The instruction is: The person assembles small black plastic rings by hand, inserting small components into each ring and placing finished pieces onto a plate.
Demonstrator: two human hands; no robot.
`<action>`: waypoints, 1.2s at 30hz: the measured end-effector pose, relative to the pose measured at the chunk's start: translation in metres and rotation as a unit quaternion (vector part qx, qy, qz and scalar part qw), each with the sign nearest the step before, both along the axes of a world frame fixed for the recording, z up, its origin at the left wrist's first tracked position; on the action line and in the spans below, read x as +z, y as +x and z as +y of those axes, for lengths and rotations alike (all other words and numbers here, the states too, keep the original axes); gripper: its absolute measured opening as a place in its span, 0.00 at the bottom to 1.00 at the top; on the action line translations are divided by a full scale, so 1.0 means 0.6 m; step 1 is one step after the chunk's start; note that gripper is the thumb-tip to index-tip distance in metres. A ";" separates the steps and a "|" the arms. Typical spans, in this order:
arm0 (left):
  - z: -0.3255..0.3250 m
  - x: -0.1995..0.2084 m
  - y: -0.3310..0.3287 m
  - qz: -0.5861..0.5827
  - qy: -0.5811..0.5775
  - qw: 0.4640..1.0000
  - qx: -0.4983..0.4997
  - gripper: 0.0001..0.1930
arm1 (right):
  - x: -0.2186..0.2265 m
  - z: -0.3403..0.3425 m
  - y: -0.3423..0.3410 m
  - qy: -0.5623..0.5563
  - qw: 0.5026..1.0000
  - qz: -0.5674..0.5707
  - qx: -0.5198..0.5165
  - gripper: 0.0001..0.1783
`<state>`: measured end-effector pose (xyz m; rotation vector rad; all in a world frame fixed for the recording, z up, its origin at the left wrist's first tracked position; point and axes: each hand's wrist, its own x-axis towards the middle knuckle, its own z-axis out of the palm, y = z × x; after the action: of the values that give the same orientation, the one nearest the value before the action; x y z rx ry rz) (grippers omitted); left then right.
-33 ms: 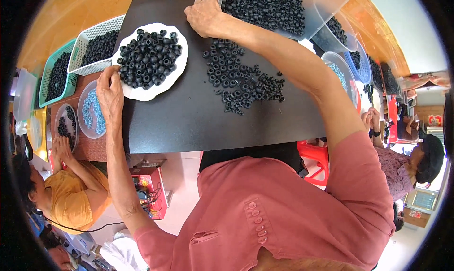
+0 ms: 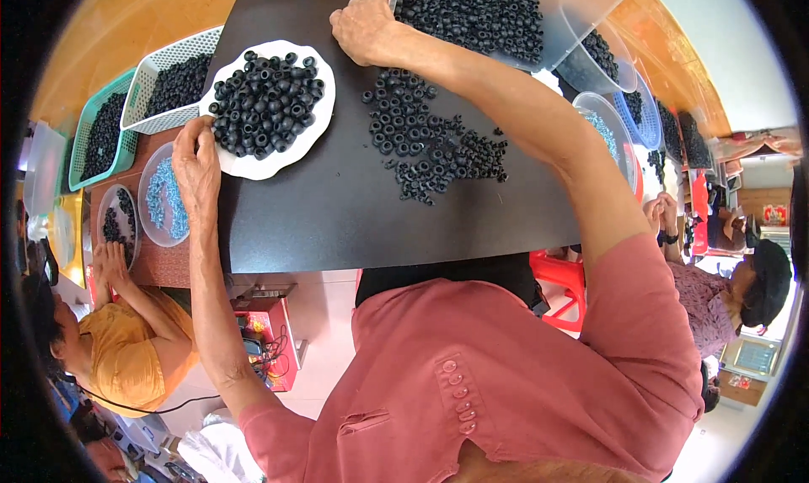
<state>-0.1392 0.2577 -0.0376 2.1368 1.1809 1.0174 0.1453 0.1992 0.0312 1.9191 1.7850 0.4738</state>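
Observation:
A white plate with a scalloped rim point(image 2: 268, 165) stands on the dark table point(image 2: 337, 230), heaped with black ring-shaped pieces point(image 2: 265, 104). My left hand point(image 2: 197, 165) pinches the plate's left rim between thumb and fingers. Farther off, my right hand point(image 2: 364, 30) is curled closed beside the left wall of a clear plastic tub point(image 2: 581, 16). Whatever its fingers hold, if anything, is hidden under the hand. Many black pieces point(image 2: 493, 20) fill the tub. Between the plate and my right forearm lies a loose spread of black rings point(image 2: 430, 146), larger and smaller ones.
At left are a white basket point(image 2: 139, 117), a green basket point(image 2: 80, 159) and a bowl of blue pieces point(image 2: 164, 197). More tubs and a blue basket point(image 2: 649, 117) stand at right. One person in yellow point(image 2: 126, 348) sits at left, another in a patterned top point(image 2: 704, 310) at right.

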 end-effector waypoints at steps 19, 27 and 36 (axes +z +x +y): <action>0.004 -0.006 0.002 -0.011 0.003 1.000 -0.008 0.12 | -0.008 -0.014 -0.010 0.051 0.986 0.155 -0.018 0.12; 0.003 -0.004 0.000 -0.011 -0.005 1.000 -0.006 0.12 | -0.042 -0.053 -0.017 0.122 0.970 0.179 0.113 0.17; 0.002 0.002 -0.003 0.008 0.008 1.000 -0.002 0.12 | -0.026 -0.133 -0.011 0.159 0.944 0.250 0.143 0.11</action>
<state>-0.1409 0.2588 -0.0367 2.1624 1.1800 1.0120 0.1388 0.1195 0.0157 2.1409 2.4666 0.4139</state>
